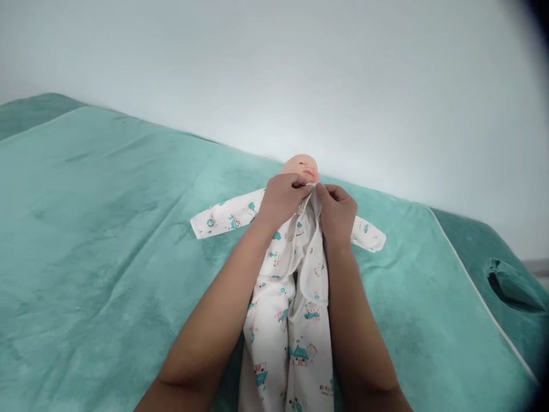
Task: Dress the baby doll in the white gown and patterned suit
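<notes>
A baby doll [295,165] lies on its back, its head pointing away from me. It wears a white printed baby jacket [273,260] with long sleeves spread to both sides, and matching trousers [268,332]. My left hand [283,197] pinches the jacket's left front edge at the collar, just below the doll's chin. Close beside it, my right hand [338,209] pinches the opposite front edge at the same height. Below the hands the jacket front hangs apart, with small round fasteners [291,238] along its edge. The fingertips partly hide the collar.
A green plush cover [107,229] with pale piping lies under the doll, over a darker green padded bed [467,240]. A hole [514,292] opens in the bed at the right. Behind stands a pale wall [257,68].
</notes>
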Action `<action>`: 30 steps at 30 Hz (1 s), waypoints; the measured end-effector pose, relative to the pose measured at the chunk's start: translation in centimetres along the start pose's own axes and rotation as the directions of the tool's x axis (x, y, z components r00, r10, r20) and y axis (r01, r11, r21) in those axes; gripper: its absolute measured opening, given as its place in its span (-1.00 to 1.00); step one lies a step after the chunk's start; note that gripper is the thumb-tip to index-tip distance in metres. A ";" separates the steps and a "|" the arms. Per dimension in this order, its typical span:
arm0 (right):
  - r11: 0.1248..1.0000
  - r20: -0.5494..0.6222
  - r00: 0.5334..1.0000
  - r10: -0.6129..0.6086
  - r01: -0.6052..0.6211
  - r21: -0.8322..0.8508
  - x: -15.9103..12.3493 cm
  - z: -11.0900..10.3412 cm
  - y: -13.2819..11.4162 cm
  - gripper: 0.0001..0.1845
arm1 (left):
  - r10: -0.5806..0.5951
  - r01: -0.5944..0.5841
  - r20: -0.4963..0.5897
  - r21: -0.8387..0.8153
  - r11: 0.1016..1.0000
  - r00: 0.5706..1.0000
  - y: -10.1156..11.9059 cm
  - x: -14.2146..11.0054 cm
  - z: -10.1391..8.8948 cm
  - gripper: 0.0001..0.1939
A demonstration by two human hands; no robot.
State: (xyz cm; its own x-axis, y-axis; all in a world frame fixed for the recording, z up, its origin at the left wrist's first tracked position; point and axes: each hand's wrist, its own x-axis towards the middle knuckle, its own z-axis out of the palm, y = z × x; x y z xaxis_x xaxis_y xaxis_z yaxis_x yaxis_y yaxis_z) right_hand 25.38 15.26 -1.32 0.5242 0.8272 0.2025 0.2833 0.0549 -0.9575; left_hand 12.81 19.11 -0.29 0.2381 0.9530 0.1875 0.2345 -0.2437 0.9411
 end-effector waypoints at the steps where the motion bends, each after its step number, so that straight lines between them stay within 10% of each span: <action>1: 1.000 0.011 1.000 0.016 -0.016 -0.005 0.0 0.0 0.3 -0.70 | -0.003 0.003 0.023 -0.002 1.000 1.000 -0.2 0.0 0.0 -0.82; 11: 0.931 0.056 0.986 0.157 -0.167 0.325 0.7 -0.1 3.0 -0.72 | -0.023 0.024 0.025 -0.053 0.998 0.999 -1.0 0.3 0.7 -0.86; 30: 0.976 0.101 0.995 -0.016 -0.006 0.218 0.7 -0.1 2.9 -0.66 | -0.124 0.146 0.083 -0.361 0.921 0.989 -1.3 0.2 1.0 -0.93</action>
State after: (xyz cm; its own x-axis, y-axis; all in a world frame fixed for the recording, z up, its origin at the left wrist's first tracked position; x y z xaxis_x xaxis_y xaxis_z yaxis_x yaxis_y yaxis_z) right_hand 26.62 15.92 -3.92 0.4359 0.8783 0.1966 0.0987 0.1705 -0.9804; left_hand 13.49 19.45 -1.73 0.2850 0.9575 0.0451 -0.0896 -0.0203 0.9958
